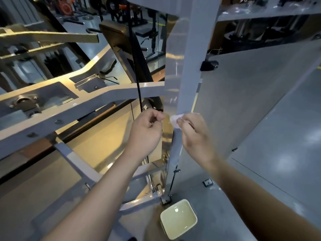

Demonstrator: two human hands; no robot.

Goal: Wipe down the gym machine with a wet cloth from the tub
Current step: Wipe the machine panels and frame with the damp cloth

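Note:
A grey upright post (192, 70) of the gym machine rises through the middle of the view. My right hand (194, 131) grips a small white cloth (174, 120) and presses it against the post at about mid height. Just left of the cloth, my left hand (147, 129) is loosely closed; whether it pinches anything I cannot tell. A pale rectangular tub (178, 219) with water in it stands on the floor at the foot of the post, below both hands.
Grey frame arms (83, 105) of the machine stretch out to the left, with a black cable (137, 80) hanging beside them. A clear panel (243, 94) covers the weight stack on the right. The grey floor (281, 153) lies beyond it, and other gym machines stand behind.

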